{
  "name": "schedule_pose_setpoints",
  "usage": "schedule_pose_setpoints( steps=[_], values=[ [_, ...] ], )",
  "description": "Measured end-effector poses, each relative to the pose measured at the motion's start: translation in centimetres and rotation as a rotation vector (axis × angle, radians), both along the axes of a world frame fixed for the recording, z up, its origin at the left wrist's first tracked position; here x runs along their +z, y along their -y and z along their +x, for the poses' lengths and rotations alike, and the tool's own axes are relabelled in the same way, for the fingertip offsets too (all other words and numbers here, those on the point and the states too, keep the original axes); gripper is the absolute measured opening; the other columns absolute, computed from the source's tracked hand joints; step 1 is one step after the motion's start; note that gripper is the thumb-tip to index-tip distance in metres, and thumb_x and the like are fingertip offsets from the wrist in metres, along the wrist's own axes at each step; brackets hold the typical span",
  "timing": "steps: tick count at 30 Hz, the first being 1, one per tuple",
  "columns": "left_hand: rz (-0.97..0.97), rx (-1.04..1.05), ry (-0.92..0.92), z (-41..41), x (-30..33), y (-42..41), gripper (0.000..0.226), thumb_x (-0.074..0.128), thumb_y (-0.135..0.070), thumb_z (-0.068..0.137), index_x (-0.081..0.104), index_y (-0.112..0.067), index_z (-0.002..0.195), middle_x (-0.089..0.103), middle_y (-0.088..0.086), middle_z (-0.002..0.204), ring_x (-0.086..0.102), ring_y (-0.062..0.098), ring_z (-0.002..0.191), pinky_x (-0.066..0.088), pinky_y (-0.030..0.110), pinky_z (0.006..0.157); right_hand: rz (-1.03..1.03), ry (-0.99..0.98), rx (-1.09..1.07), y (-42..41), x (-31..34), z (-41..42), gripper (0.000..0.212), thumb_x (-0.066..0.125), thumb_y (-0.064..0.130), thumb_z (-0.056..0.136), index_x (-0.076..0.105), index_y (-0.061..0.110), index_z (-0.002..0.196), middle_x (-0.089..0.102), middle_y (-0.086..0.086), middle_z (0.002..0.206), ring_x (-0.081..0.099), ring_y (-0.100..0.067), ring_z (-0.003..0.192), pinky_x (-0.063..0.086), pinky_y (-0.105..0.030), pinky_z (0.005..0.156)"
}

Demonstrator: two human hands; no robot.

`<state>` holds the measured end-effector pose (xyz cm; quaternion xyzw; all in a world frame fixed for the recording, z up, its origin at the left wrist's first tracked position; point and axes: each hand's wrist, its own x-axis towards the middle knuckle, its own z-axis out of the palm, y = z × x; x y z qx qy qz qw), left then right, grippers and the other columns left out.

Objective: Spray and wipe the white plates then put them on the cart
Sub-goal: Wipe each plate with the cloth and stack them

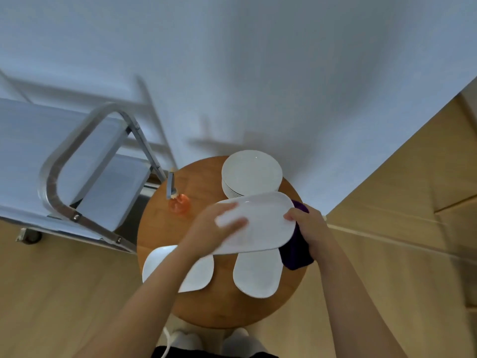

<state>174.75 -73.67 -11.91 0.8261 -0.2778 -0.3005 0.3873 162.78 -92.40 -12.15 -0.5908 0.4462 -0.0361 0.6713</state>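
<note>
I hold a long white oval plate above the round wooden table. My left hand grips its left end, thumb on top. My right hand holds the plate's right edge together with a purple cloth that hangs under the plate. A stack of round white plates stands at the table's far side. Two more white plates lie on the table: one at the near left, partly under my left forearm, and an oval one at the near middle. An orange spray bottle stands at the table's left.
A metal cart with a curved handle and a white shelf stands left of the table, close to its edge. A white wall runs behind. The floor is light wood. My feet show below the table's near edge.
</note>
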Motion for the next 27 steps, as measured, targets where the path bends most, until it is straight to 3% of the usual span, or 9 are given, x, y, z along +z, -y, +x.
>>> schedule_pose_setpoints(
  steps=[3,5,8,11,15,17,20,23,27],
  values=[
    [0.324,0.059,0.15,2.6,-2.5,-1.0,0.059,0.054,-0.047,0.092,0.04,-0.021,0.143,0.045,0.003,0.145,0.04,0.022,0.134,0.032,0.039,0.109,-0.006,0.009,0.118,1.4,-1.2,-0.7,0.013,0.062,0.016,0.072,0.071,0.025,0.071,0.071,0.001,0.074,0.066,-0.022,0.075,0.052,-0.034,0.063],
    [0.45,-0.038,0.048,3.2,-4.2,-1.6,0.045,0.053,-0.034,0.096,0.046,-0.022,0.139,0.05,0.004,0.141,0.047,0.023,0.128,0.038,0.037,0.104,0.017,0.002,0.2,1.8,-2.1,-0.7,0.018,0.063,0.016,0.073,0.072,0.032,0.074,0.073,0.001,0.081,0.067,-0.026,0.083,0.055,-0.039,0.072],
    [0.316,0.051,-0.29,2.7,-5.9,-2.4,0.017,0.055,-0.025,0.096,0.067,-0.021,0.108,0.067,0.002,0.11,0.062,0.021,0.104,0.051,0.035,0.091,0.04,-0.018,0.225,1.9,-3.3,-0.4,0.022,0.067,0.02,0.077,0.071,0.042,0.076,0.072,0.007,0.08,0.066,-0.023,0.086,0.054,-0.035,0.068],
    [0.277,0.23,-0.531,2.0,-7.4,-3.1,0.011,0.064,-0.02,0.091,0.069,-0.016,0.099,0.07,0.004,0.1,0.068,0.019,0.092,0.057,0.029,0.076,-0.058,-0.105,0.081,2.1,-4.8,0.1,0.01,0.072,0.032,0.076,0.065,0.034,0.083,0.067,0.008,0.084,0.06,-0.015,0.085,0.046,-0.027,0.06],
    [0.242,0.406,-0.693,-0.7,-10.6,-3.5,0.016,0.068,-0.016,0.088,0.067,-0.011,0.103,0.071,0.006,0.101,0.069,0.024,0.094,0.057,0.038,0.086,-0.133,-0.177,-0.27,2.3,-7.0,0.1,0.047,0.073,0.039,0.075,0.053,0.024,0.115,0.057,0.005,0.105,0.055,-0.019,0.097,0.05,-0.037,0.081],
    [0.211,0.516,-0.695,-2.4,-12.4,-3.2,0.014,0.067,-0.017,0.088,0.066,-0.012,0.101,0.07,0.006,0.101,0.067,0.026,0.097,0.056,0.038,0.086,-0.106,-0.137,-0.419,2.4,-7.5,-0.2,0.036,0.072,0.032,0.077,0.056,0.024,0.108,0.061,0.002,0.103,0.059,-0.021,0.094,0.054,-0.039,0.083],
    [0.231,0.64,-0.635,-4.4,-14.9,-2.3,0.017,0.066,-0.017,0.089,0.064,-0.009,0.104,0.066,0.008,0.104,0.064,0.028,0.1,0.055,0.04,0.088,-0.167,-0.1,-0.455,2.5,-8.0,-0.6,0.018,0.069,0.026,0.077,0.057,0.03,0.089,0.064,0.001,0.094,0.062,-0.019,0.086,0.055,-0.034,0.072],
    [0.299,0.661,-0.562,-6.1,-16.6,-1.5,0.017,0.065,-0.017,0.089,0.063,-0.009,0.104,0.063,0.008,0.104,0.061,0.028,0.1,0.052,0.043,0.094,-0.183,-0.089,-0.48,2.5,-8.7,-1.1,0.017,0.067,0.024,0.077,0.06,0.024,0.092,0.064,0.001,0.088,0.062,-0.018,0.08,0.05,-0.027,0.061],
    [0.337,0.627,-0.505,-7.6,-18.0,-0.5,0.018,0.064,-0.02,0.091,0.064,-0.011,0.106,0.062,0.004,0.101,0.059,0.026,0.1,0.05,0.043,0.096,-0.148,-0.1,-0.527,2.1,-9.1,-1.4,0.009,0.066,0.021,0.076,0.059,0.023,0.083,0.061,0.004,0.076,0.058,-0.015,0.068,0.047,-0.026,0.057]
  ],
)
